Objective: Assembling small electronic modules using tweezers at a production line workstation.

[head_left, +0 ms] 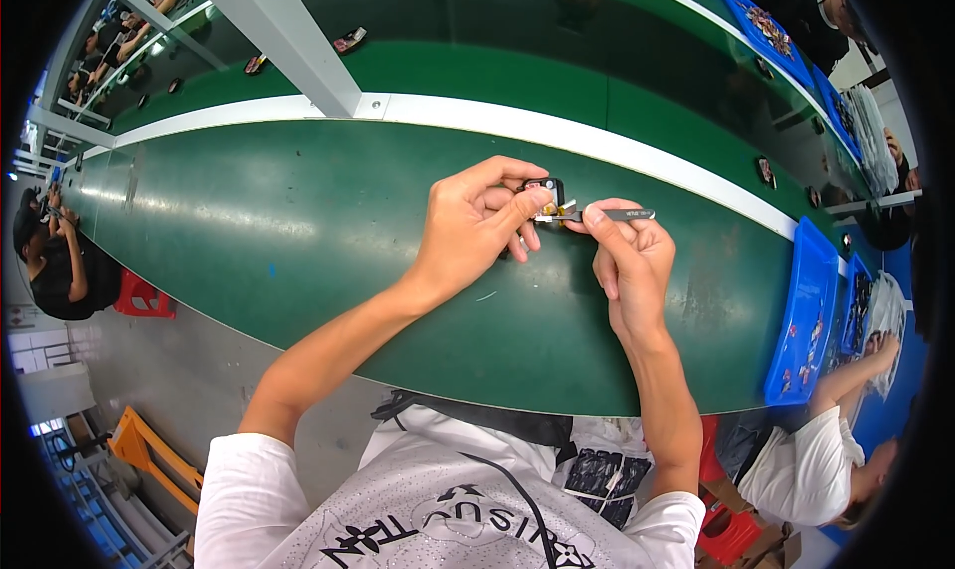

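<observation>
Above the green workbench [328, 231], my left hand [477, 216] is closed around a small black-cased electronic part [555, 187]. Silvery and yellow bits show on its open face. Between the thumb and fingers of my right hand [637, 256] are dark tweezers [622, 214], their tips pointing left. Those tips touch or nearly touch a small pale and yellow piece at the part's lower edge; I cannot tell which. My left fingers hide much of the casing.
A blue tray [801, 315] with small parts stands at the bench's right end. Beyond the white rail [557, 131] runs a green conveyor [458, 77] carrying scattered dark parts. A grey post [288, 42] rises at the far side. Other people sit at left and right.
</observation>
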A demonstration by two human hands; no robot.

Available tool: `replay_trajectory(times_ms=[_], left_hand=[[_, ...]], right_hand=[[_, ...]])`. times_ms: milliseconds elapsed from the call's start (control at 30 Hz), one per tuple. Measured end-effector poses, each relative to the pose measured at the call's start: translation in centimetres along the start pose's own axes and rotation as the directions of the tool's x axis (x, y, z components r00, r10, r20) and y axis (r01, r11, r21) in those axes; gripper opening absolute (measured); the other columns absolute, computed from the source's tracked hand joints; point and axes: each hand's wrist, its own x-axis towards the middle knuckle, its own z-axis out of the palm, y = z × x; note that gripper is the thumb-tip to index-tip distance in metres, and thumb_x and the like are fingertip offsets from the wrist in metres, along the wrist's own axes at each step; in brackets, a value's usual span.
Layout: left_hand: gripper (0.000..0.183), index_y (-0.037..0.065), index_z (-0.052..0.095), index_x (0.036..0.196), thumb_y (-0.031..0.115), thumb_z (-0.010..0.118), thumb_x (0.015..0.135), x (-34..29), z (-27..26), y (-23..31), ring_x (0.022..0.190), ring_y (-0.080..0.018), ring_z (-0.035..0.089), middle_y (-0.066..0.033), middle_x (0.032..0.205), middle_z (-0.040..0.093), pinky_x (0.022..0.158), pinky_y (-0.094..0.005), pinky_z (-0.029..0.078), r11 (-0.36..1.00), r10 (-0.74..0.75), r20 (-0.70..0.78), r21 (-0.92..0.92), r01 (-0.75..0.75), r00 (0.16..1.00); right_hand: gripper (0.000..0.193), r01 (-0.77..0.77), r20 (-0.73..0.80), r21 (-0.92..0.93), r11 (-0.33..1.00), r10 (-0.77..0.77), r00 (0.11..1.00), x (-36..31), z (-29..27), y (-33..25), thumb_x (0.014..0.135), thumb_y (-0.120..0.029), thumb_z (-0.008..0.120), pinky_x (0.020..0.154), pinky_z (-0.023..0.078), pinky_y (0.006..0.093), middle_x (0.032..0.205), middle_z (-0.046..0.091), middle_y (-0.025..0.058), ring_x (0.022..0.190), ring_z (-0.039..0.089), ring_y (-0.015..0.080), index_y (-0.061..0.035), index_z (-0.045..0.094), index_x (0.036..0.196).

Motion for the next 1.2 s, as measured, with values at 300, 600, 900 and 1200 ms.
replay_trajectory(times_ms=[300, 600, 900, 1200], left_hand=[[0.028, -0.007, 0.064, 0.121, 0.009, 0.068, 0.098, -0.2, 0.2, -0.5, 0.065, -0.0133, 0.070, -0.0121, 0.083, 0.072, 0.050, -0.0228, 0.054, 0.979, 0.169, -0.012, 0.116, -0.166, 0.986], [0.026, -0.008, 0.068, 0.119, 0.011, 0.066, 0.100, 0.2, -0.3, -0.5, 0.060, -0.0141, 0.069, -0.0114, 0.079, 0.071, 0.050, -0.0235, 0.054, 0.999, 0.023, 0.006, 0.039, -0.023, 1.000], [0.029, -0.009, 0.069, 0.115, 0.016, 0.065, 0.102, 0.6, -1.1, -0.5, 0.061, -0.0166, 0.069, -0.0120, 0.085, 0.069, 0.049, -0.0248, 0.056, 0.992, -0.072, 0.145, -0.090, 0.086, 0.987], [0.030, -0.010, 0.068, 0.115, 0.016, 0.064, 0.102, 0.4, -0.6, 0.0, 0.063, -0.0178, 0.071, -0.0152, 0.090, 0.072, 0.048, -0.0252, 0.057, 0.991, -0.051, 0.102, -0.114, 0.063, 0.993]], right_hand=[[0.018, -0.014, 0.006, -0.005, 1.000, 0.014, 1.000, -0.1, -0.2, 0.0, 0.094, -0.011, 0.074, 0.037, 0.024, 0.0198, 0.088, 0.076, 0.0186, 0.041, 0.041, 0.0019, 0.0017, 0.065, 0.102], [0.018, 0.041, 0.012, -0.024, 0.999, -0.041, 0.999, -0.4, -0.1, -0.5, 0.092, -0.009, 0.076, 0.037, 0.026, 0.0190, 0.086, 0.076, 0.0158, 0.045, 0.046, 0.0014, 0.0015, 0.066, 0.102], [0.018, 0.386, -0.006, -0.164, 0.908, -0.393, 0.920, -0.8, 0.0, 0.8, 0.085, 0.001, 0.081, 0.045, 0.032, 0.0167, 0.075, 0.069, 0.0029, 0.050, 0.048, 0.0005, 0.0015, 0.068, 0.098], [0.015, 0.626, 0.054, -0.363, 0.691, -0.655, 0.754, -1.1, 0.1, 1.3, 0.081, 0.002, 0.084, 0.046, 0.032, 0.0173, 0.076, 0.073, 0.0021, 0.049, 0.046, -0.0003, -0.0001, 0.073, 0.091]])
